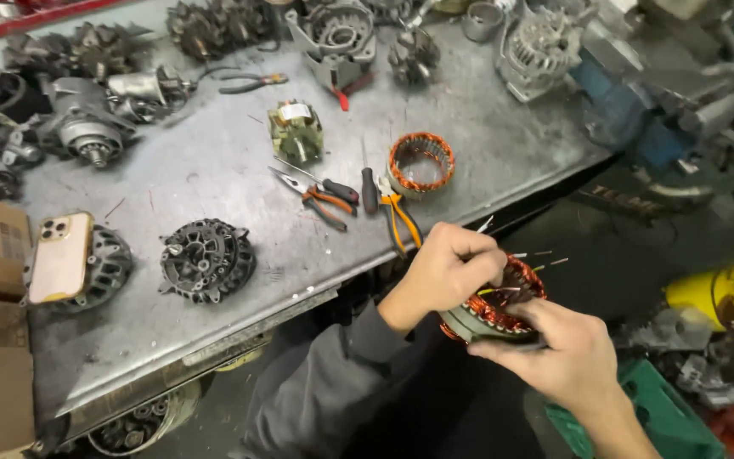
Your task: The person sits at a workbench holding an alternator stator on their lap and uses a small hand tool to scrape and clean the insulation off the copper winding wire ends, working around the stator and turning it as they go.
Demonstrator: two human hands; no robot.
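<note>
Clearly the right hand (567,348) grips the copper-wound stator ring (496,306) from below, off the edge of the metal bench (214,161), while the left hand (452,270) pinches its wire leads. Judging by this, lead-sorting is underway; the next move needs steady fingers. Pliers (320,197) lie nearby.

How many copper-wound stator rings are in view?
2. One copper-wound stator ring lies on the grey metal bench beside the pliers; the other is held in both hands. Others may be hidden among the clutter.
</note>
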